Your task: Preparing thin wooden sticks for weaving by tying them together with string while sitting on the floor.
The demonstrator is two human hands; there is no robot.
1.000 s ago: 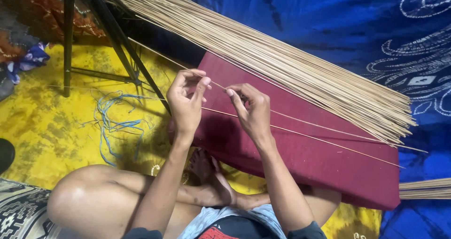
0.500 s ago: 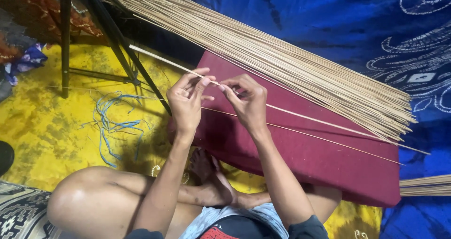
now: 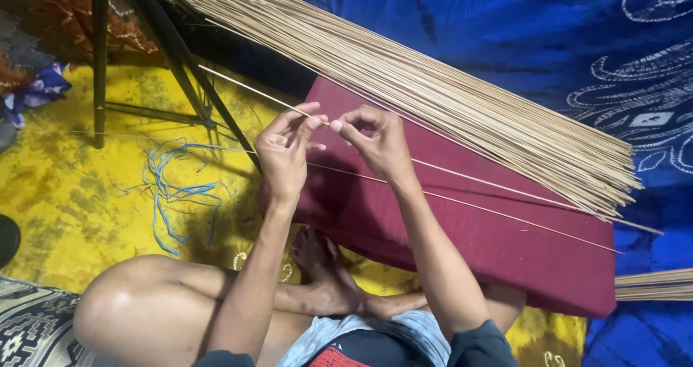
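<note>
My left hand [image 3: 284, 153] and my right hand [image 3: 379, 142] are raised close together over a maroon cushion [image 3: 505, 244], fingertips nearly touching. Both pinch one thin tan stick [image 3: 245, 89] that runs from the upper left, between my fingers, down to the right. A second loose stick [image 3: 505, 215] lies across the cushion below my right hand. Along the cushion's far edge lies a large bundle of several thin tan sticks [image 3: 433, 85].
A black tripod stand [image 3: 101, 64] rises at upper left on a yellow cloth [image 3: 65, 201]. Blue strings [image 3: 170, 183] lie tangled on it. Blue patterned fabric [image 3: 577, 35] covers the right. Another stick bundle [image 3: 653, 284] pokes in at right. My bent knee [image 3: 144, 302] and foot [image 3: 317, 259] are below.
The stick between my fingers has slid up and to the left, so more of it now sticks out beyond my left hand. Both hands have drawn closer together.
</note>
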